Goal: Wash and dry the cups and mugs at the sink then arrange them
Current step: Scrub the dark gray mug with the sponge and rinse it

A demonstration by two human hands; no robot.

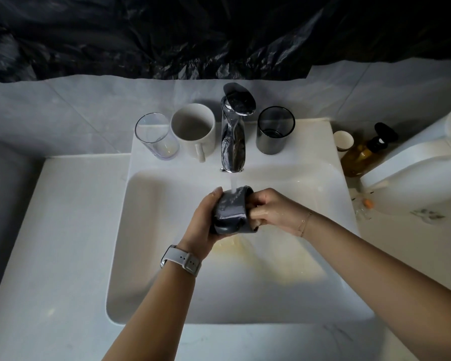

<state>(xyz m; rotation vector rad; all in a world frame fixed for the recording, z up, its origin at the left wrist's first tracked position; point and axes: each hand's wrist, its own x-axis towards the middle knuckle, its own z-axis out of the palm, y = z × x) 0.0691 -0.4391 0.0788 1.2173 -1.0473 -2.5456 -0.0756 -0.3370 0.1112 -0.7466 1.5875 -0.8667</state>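
A dark grey mug (231,212) lies tilted under the running water of the chrome tap (233,134), over the white sink (167,230). My left hand (203,220) grips the mug from the left side. My right hand (274,209) holds it from the right, fingers curled at its rim and partly hidden by it. On the ledge behind the basin stand a clear glass (155,135), a white mug (193,131) and a smoky grey tumbler (275,132).
A small white cup (343,142) and an amber pump bottle (365,152) stand right of the sink, beside a large white appliance (422,162). White countertop (63,243) extends to the left. Black plastic sheeting (219,35) covers the wall above.
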